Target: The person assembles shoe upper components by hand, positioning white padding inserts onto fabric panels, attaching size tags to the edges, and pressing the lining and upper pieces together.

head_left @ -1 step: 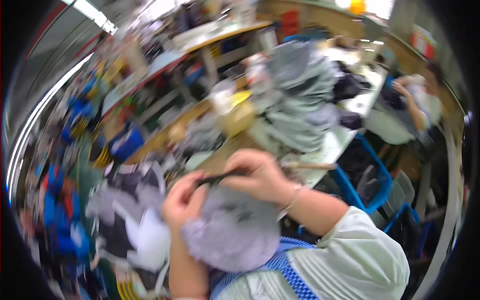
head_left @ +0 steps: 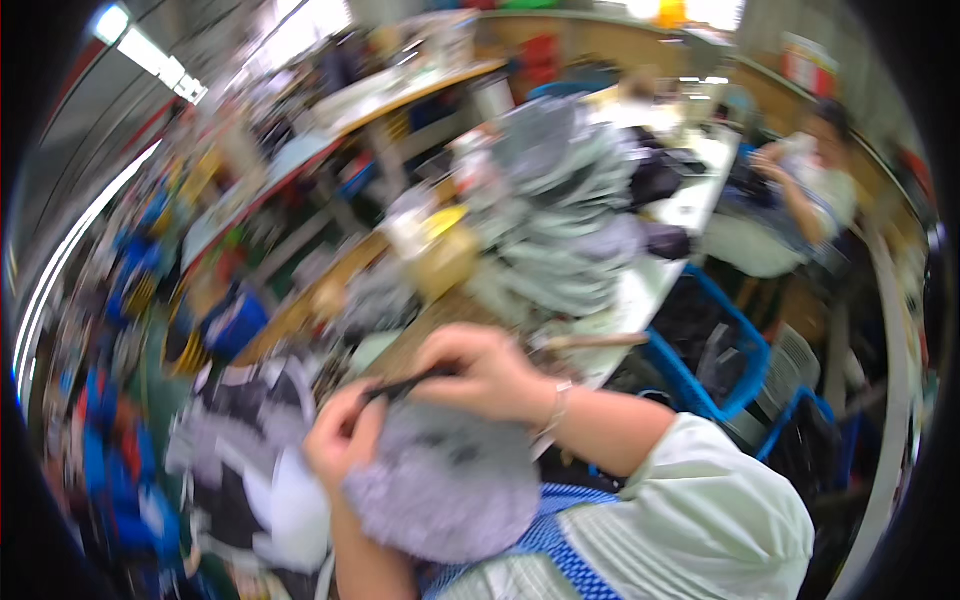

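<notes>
Between my two hands a narrow black strip [head_left: 408, 384] is stretched, pinched at each end. My left hand [head_left: 338, 432] is closed on its left end, thumb and fingers together. The right one, my right hand [head_left: 482, 374], grips the other end from above. Just below the strip, in front of my apron, hangs a rounded grey fabric piece [head_left: 440, 490] with a fluffy-looking lavender-grey lower part and small dark marks. Blur hides whether the strip is joined to it.
A tall stack of grey fabric pieces [head_left: 560, 210] stands on the bench ahead, beside a yellowish bag [head_left: 445, 262]. Blue crates [head_left: 715, 400] are at the right. White and dark cloth [head_left: 265, 470] is heaped at the left. Another person [head_left: 800, 195] sits at the far right.
The whole view has shifted, so my hands and the bench appear slightly farther left. Both hands keep their hold on the black strip.
</notes>
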Demonstrator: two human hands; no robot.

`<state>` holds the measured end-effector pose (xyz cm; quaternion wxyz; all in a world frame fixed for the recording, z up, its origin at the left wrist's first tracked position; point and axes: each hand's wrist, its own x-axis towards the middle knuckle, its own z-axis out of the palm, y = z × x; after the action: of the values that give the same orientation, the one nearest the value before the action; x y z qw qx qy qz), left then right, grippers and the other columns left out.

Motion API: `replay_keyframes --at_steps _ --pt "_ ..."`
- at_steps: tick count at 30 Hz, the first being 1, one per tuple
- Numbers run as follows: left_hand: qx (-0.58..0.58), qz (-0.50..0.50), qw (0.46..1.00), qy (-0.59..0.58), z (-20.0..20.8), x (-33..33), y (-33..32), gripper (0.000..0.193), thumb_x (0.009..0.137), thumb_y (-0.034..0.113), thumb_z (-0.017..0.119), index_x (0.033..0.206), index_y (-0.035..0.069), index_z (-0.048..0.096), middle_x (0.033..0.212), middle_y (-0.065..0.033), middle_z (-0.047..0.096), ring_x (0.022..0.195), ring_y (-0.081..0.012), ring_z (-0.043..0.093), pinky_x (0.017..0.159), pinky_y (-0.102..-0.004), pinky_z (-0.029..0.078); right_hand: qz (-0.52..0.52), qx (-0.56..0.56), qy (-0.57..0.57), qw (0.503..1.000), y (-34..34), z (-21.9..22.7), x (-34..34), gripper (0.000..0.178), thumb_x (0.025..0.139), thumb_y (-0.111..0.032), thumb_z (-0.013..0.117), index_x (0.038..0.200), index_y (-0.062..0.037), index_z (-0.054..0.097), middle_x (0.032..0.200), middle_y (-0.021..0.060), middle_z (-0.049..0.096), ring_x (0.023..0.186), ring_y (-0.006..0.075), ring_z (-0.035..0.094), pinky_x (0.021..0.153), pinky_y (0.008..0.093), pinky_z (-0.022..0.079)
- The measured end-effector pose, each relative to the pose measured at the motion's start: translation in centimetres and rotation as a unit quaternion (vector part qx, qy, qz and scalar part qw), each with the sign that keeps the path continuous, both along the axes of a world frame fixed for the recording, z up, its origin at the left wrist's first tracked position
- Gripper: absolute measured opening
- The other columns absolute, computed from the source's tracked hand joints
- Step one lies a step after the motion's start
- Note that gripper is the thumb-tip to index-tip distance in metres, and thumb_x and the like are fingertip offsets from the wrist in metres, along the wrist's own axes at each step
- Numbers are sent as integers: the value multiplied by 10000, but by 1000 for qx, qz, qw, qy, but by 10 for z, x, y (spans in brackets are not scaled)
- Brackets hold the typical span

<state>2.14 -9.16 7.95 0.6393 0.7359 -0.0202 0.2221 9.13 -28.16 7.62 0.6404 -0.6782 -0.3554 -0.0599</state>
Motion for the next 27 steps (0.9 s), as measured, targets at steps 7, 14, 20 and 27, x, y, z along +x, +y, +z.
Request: replay_keyframes --at_steps 7,14,20,27 --pt "195 -21 940 -278 -69 5 56 111 906 70 590 989 -3 596 785 -44 612 680 -88 531 601 -211 436 58 9 24 998 33 -7 -20 199 764 -149 713 869 -4 625 802 91 621 754 170 594 687 296 479" --pt "-100 -21 995 14 -5 -57 16 190 918 149 635 1046 30 560 830 -40 609 721 -85 531 658 -228 439 115 44 -36 992 50 -8 -32 180 748 -130 729 820 -1 627 792 88 617 743 203 603 664 314 474" --pt "-27 63 985 157 -45 -47 50 248 919 222 639 1005 -10 663 884 -23 649 789 -86 537 708 -245 450 143 -120 166 968 53 -21 -4 227 802 -196 702 948 -22 695 844 120 696 748 208 649 717 324 506" --pt "-111 165 960 198 -139 -30 67 363 1009 283 429 1086 -28 599 993 -110 645 912 -198 609 860 -319 467 -7 -229 21 973 51 -110 41 303 724 -189 722 1027 -204 717 975 114 676 883 291 625 824 369 492"
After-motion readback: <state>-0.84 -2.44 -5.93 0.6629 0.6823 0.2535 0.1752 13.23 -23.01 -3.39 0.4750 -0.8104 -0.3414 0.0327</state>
